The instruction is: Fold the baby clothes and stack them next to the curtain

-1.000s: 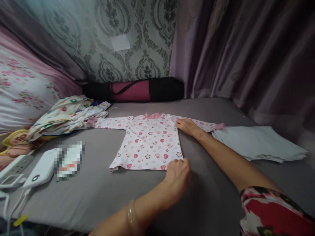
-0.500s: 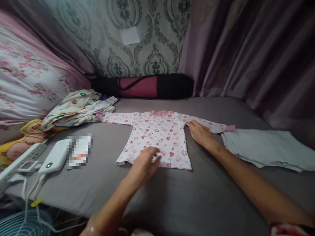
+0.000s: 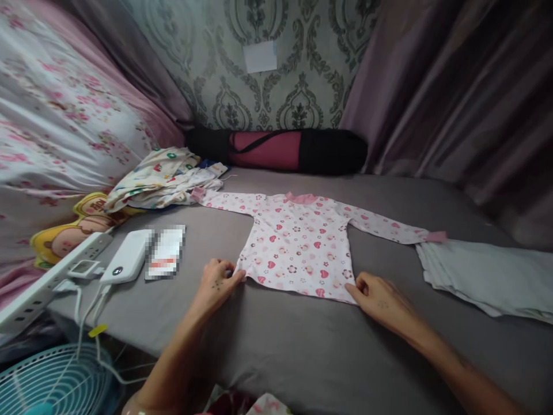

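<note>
A small white shirt (image 3: 300, 248) with pink hearts, a pink collar and pink cuffs lies spread flat on the grey bed sheet (image 3: 294, 340), its sleeves stretched out to both sides. My left hand (image 3: 219, 281) pinches the shirt's lower left corner. At the lower right corner, my right hand (image 3: 378, 297) grips the hem between thumb and fingers. The left cuff touches a heap of patterned clothes (image 3: 159, 176). Under the right cuff is the edge of a folded pale grey-green cloth (image 3: 488, 276).
A black and maroon bag (image 3: 268, 151) lies along the wall. To the left are a white power bank (image 3: 128, 256), a blurred packet (image 3: 166, 253), a power strip (image 3: 56, 282), cables and a yellow plush toy (image 3: 64, 236). A blue fan (image 3: 56, 380) stands below the bed's edge.
My left hand has moved from above the shirt's lower part to its lower left corner. My right hand has come down from the right armpit to the lower right corner. The view has shifted left.
</note>
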A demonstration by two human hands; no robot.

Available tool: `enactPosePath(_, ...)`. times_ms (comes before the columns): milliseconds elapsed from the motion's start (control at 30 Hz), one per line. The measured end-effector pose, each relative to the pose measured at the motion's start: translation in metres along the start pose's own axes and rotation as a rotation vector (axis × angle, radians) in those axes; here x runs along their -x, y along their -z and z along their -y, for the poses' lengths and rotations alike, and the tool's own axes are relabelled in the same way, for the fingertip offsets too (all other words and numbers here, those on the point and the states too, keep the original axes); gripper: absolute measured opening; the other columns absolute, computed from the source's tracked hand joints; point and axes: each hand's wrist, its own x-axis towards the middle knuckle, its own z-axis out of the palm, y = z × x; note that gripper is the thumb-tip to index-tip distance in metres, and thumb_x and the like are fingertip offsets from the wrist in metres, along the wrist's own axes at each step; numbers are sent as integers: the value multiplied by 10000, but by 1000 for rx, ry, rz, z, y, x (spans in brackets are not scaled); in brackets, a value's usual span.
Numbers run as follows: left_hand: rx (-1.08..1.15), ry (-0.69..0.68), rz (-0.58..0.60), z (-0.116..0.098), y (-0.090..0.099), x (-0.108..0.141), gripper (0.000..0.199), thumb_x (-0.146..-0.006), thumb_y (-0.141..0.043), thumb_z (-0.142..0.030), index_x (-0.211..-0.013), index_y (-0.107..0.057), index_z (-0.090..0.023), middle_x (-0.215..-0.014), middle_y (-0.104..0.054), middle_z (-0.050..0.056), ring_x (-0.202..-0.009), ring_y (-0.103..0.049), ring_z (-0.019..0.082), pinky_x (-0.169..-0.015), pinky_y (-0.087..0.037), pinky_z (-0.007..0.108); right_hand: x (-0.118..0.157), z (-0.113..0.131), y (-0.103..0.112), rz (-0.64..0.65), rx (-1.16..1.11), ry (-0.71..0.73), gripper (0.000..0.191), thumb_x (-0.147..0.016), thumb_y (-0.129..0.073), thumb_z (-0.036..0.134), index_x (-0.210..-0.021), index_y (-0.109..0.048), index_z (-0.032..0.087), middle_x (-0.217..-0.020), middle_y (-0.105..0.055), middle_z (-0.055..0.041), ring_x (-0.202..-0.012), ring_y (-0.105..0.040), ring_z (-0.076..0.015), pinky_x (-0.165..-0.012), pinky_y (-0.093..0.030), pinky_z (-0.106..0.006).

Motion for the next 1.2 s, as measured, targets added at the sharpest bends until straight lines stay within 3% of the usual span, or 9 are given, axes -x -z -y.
enactPosePath(133,346,94,42,-10,8,-3,265,-672,-586,-443,-707,-555,-182,-623,-550,-7,-597,-533,156,-560,-418,258,-3,-4,-3,48,-198,-4,275,-768,-525,466,-646,-478,224,-587,-568,6,-517,-520,-140,-503,-325,-245)
enactPosePath(267,604,125,56,-3,18,0,480,-683,-585,-384,-1108,-516,-171,-595,-545,-54,-548,-552,144,-527,-417,233,-3,-7,-4,193,-543,-94,399,-729,-520,549,-933,-516,206,-513,-468,81,-384,-406,-108,-418,-267,-230)
enactPosePath(433,285,-4,160,12,22,3,423,-752,-489,-363,-1108,-644,-196,-749,-659,13,-700,-607,177,-655,-444,271,2,-11,-4,139,-451,36,613,-805,-486,499,-1332,-467,188,-533,-446,87,-461,-435,-126,-477,-318,-238)
enactPosePath(533,87,-15,186,14,20,2,406,-767,-439,-353,-1020,-703,-178,-917,-705,60,-840,-625,216,-750,-437,303,2,-12,-4,125,-257,137,518,-863,-419,459,-1279,-586,197,-666,-598,7,-613,-559,-171,-594,-406,-278)
enactPosePath(667,-60,-18,229,16,19,3,456,-800,-414,-384,-1081,-694,-158,-801,-692,49,-734,-612,207,-674,-407,287,6,-9,-1,162,-107,163,497,-900,-367,425,-1288,-597,215,-955,-708,-73,-840,-650,-241,-744,-460,-334)
enactPosePath(833,-153,-101,355,16,40,-2,442,-854,-418,-487,-1044,-697,-201,-735,-664,26,-666,-581,185,-603,-370,265,16,-9,11,162,122,152,461,-913,-372,408,-1321,-558,301,-977,-714,-85,-915,-662,-281,-766,-470,-369)
enactPosePath(933,-334,-156,398,1,50,-19,393,-868,-431,-480,-796,-696,-198,-663,-634,44,-639,-566,192,-579,-351,273,5,1,22,145,221,214,338,-912,-414,367,-1094,-686,284,-953,-715,-80,-892,-665,-269,-748,-468,-346)
enactPosePath(1033,-456,-306,179,-27,33,-48,329,-896,-419,-362,-732,-642,-184,-751,-646,82,-723,-585,206,-628,-384,288,-24,30,21,58,221,341,362,-950,-343,281,-893,-696,230,-919,-705,-83,-865,-660,-233,-770,-471,-332)
enactPosePath(1200,-174,-842,111,-62,-42,-92,305,-954,-319,-246,-1055,-592,-155,-1044,-637,126,-1009,-584,199,-890,-457,330,-83,87,-23,-159,120,589,433,-965,-324,287,-1321,-519,134,-1397,-496,-154,-1322,-415,-254,-1089,-327,-399)
